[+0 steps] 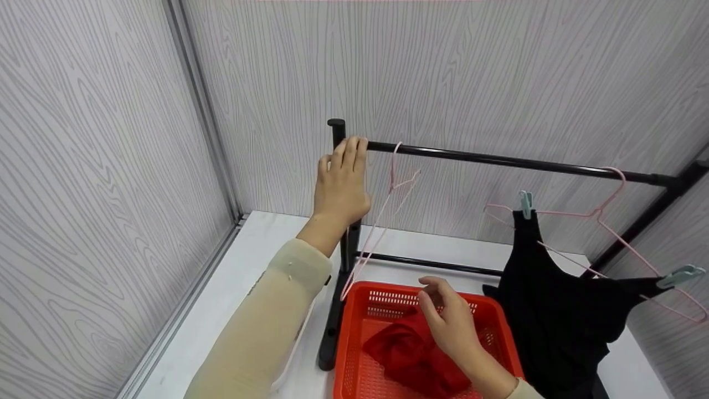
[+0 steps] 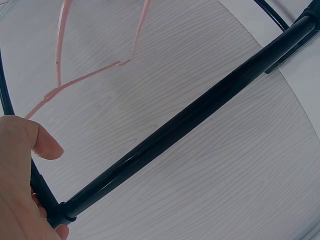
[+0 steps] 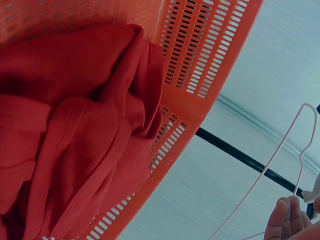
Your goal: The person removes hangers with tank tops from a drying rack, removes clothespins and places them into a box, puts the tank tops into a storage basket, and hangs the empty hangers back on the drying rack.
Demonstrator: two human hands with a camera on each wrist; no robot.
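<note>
My left hand [image 1: 340, 185] grips the left end of a black garment rack's top bar [image 1: 498, 159], beside the upright post; in the left wrist view its fingertips [image 2: 62, 231] show past the bar. To its right a bare pink hanger [image 1: 392, 180] hangs from the bar. My right hand [image 1: 451, 321] hovers above a red plastic basket [image 1: 346, 343], its fingers loosely curved with nothing between them. Beneath it, crumpled red cloth [image 1: 399, 349] lies in the basket; the right wrist view shows its folds and seams.
On the right, a black strappy top [image 1: 559, 310] hangs from another pink hanger [image 1: 570, 214], clipped by light green clothespins [image 1: 526, 204]. The rack's lower crossbar [image 1: 432, 264] runs behind the basket. Wood-patterned panels [image 1: 277, 83] enclose the white table [image 1: 221, 299].
</note>
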